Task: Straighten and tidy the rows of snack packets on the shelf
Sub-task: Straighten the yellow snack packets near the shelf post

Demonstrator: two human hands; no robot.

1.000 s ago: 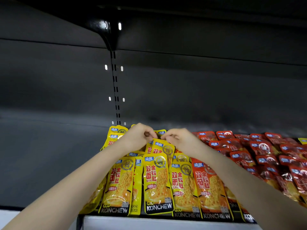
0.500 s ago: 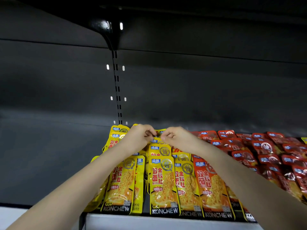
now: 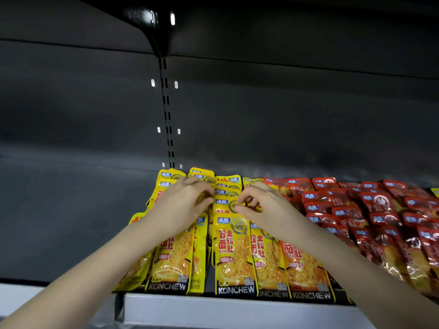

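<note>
Yellow snack packets (image 3: 234, 252) lie in overlapping rows on the dark shelf (image 3: 71, 222), and red packets (image 3: 380, 210) fill the rows to their right. My left hand (image 3: 185, 205) reaches over the left yellow rows. Its fingertips pinch the left edge of a yellow packet (image 3: 225, 204) in the middle row. My right hand (image 3: 261, 207) has curled fingers and its thumb on that packet's right edge. The fingertips are blurred. My forearms hide parts of the outer yellow rows.
The shelf's white front lip (image 3: 237, 309) runs below the packets. The shelf floor to the left of the yellow rows is bare. A slotted upright (image 3: 167, 115) and a black bracket (image 3: 152, 22) stand at the back, under the shelf above.
My hands were pinching together at the top of a yellow packet. They have drawn apart to the two sides of a middle-row packet. The view has shifted slightly.
</note>
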